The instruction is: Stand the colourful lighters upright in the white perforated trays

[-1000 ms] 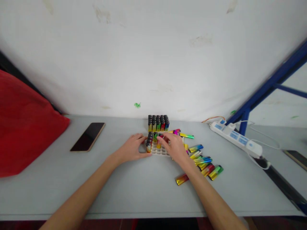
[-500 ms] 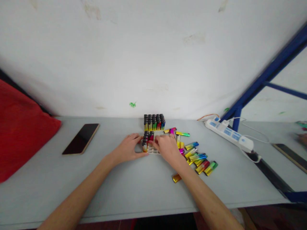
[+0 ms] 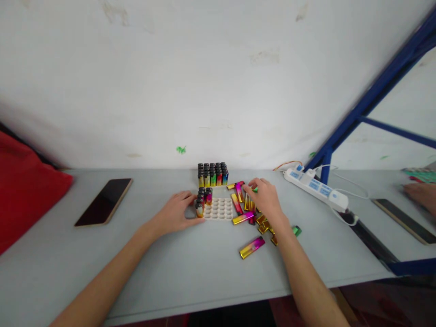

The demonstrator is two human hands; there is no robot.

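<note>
My left hand (image 3: 179, 210) lies at the left side of a white tray (image 3: 220, 219) with rows of round-edged slots. Its thumb and fingers are bent around the tray's left end, beside a column of upright lighters (image 3: 200, 208). Next to that column, a second one begins with a purple lighter (image 3: 209, 198) in front. My right hand (image 3: 265, 195) is over a loose pile of shiny lighters, fingers bent and somewhat apart, partly covering a green-ended one. Just left of its fingertips lies a purple and yellow lighter (image 3: 239, 192). Whether the fingertips touch any lighter is unclear.
Behind the tray stands a block of upright lighters (image 3: 213, 176). A phone (image 3: 104, 202) lies left, near a red cloth (image 3: 30, 190). To the right are a power strip (image 3: 315, 186) with cables, a blue metal frame (image 3: 357, 118), a second phone (image 3: 403, 220) and another person's hand (image 3: 422, 195).
My right hand has left the tray and moved right over the loose lighters. A purple lighter now stands in the second column. My left hand stays at the tray; the view shifted slightly.
</note>
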